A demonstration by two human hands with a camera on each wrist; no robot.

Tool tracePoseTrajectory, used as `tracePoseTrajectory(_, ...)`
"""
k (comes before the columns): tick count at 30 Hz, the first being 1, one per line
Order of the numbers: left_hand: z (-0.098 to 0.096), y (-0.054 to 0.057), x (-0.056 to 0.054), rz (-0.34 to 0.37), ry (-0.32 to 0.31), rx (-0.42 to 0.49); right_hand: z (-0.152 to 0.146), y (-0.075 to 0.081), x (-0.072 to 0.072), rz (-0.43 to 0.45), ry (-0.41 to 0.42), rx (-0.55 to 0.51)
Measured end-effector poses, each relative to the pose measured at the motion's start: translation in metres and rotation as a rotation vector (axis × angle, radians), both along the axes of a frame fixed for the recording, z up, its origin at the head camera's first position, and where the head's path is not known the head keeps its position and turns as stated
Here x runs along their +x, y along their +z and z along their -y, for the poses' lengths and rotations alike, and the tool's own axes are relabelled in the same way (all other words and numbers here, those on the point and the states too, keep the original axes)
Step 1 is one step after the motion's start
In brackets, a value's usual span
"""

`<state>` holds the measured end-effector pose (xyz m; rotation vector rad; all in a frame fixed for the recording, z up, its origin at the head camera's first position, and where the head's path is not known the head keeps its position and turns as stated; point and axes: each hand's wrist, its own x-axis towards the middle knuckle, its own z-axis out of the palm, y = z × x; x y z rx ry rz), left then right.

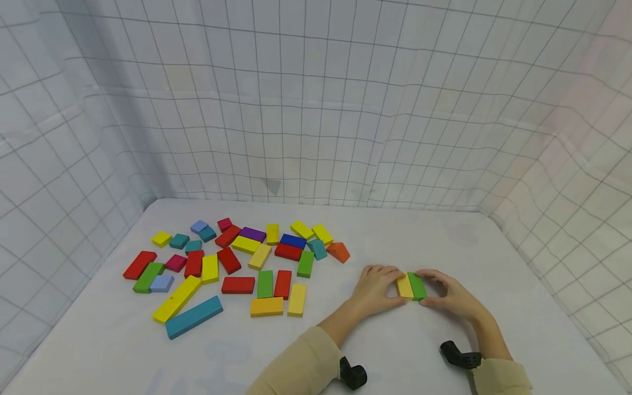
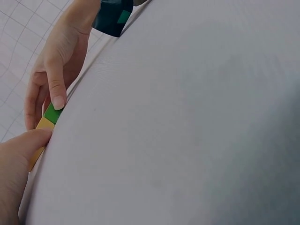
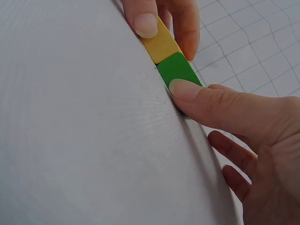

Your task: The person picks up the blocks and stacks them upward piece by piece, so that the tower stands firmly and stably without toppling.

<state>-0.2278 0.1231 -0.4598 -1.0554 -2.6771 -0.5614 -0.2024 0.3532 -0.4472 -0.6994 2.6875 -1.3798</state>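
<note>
To the right on the white table, a light yellow block [image 1: 404, 287] and a green block [image 1: 417, 286] lie with their long sides together. My left hand [image 1: 376, 289] pinches the yellow block between thumb and fingers at its two ends. From the other side, my right hand [image 1: 456, 299] holds the green block the same way. In the right wrist view, the right thumb presses on the near end of the green block [image 3: 178, 68], and the left thumb sits on the yellow block [image 3: 161, 44]. The left wrist view shows both blocks edge to edge between the hands.
Many coloured blocks spread over the left half of the table, among them a long blue block [image 1: 195, 317], a long yellow block [image 1: 176, 299] and an orange block [image 1: 338, 252] nearest the hands. White grid-patterned cloth [image 1: 316, 137] walls the back and sides.
</note>
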Motion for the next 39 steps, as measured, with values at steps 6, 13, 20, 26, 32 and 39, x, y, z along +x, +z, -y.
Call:
tracePoseTrajectory(6,0.009,0.004,0.000,0.073,-0.033,0.010,0.000,0.002,0.001,0.012,-0.022,0.045)
tracePoseTrajectory(13,0.065,0.032,0.014,0.123,-0.069,0.016,0.011,0.020,0.006,-0.068,-0.070,0.108)
tracePoseTrajectory(20,0.152,0.041,0.031,0.232,-0.125,0.066,0.065,0.045,0.019,-0.173,-0.071,0.058)
tracePoseTrajectory(26,0.225,0.038,0.037,0.327,-0.089,0.144,0.125,0.053,0.028,-0.126,0.014,-0.013)
tracePoseTrajectory(32,0.265,0.030,0.038,0.241,-0.058,0.102,0.163,0.022,0.017,-0.043,0.111,-0.015)
tracePoseTrajectory(39,0.282,0.022,0.046,0.195,0.005,0.093,0.204,0.010,0.014,0.022,0.201,0.004)
